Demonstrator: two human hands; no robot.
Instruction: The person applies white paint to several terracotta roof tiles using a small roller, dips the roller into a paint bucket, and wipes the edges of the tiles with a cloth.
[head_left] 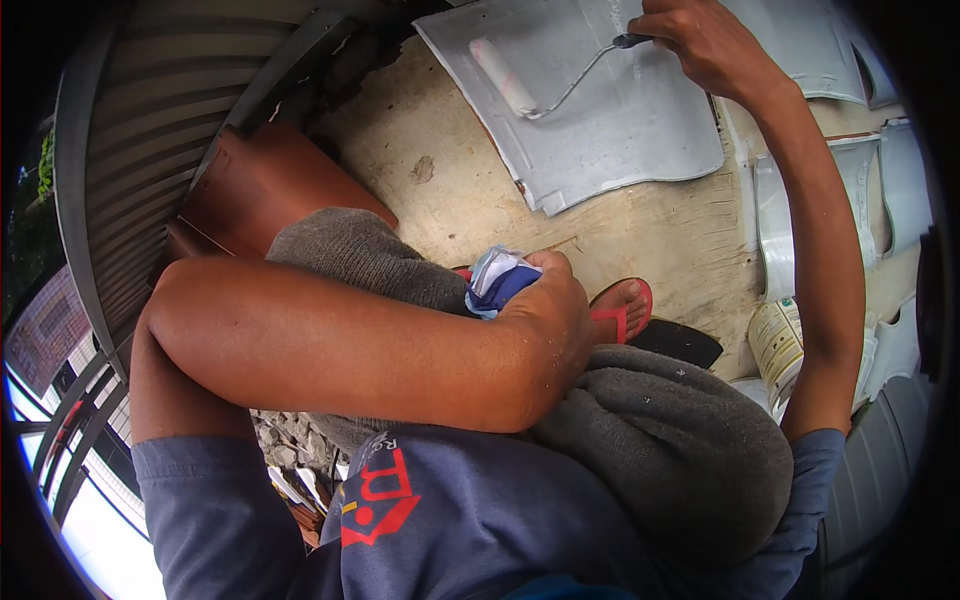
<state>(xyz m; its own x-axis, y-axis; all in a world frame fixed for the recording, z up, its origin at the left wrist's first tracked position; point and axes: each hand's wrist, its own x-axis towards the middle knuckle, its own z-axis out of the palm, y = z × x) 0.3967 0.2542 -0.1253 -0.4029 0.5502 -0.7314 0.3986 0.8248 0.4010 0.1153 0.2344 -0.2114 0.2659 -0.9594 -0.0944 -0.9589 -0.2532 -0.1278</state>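
My right hand (705, 40) reaches forward at the top of the view and grips the dark handle of a paint roller (505, 78). The roller's pale sleeve lies on a grey-painted roof tile (620, 130) that rests on a plywood board (450, 190). My left hand (550, 310) rests across my knees, which are covered in grey trousers, and is closed on a crumpled blue and white cloth (500, 280). My foot in a red sandal (625, 310) stands on the board just past that hand.
More grey-painted tiles (830, 200) lie at the right, and a paint can (780, 345) stands near my right elbow. Unpainted reddish-brown tiles (260, 190) sit at the left beside a corrugated metal roof (170, 110). Far below the roof edge are buildings.
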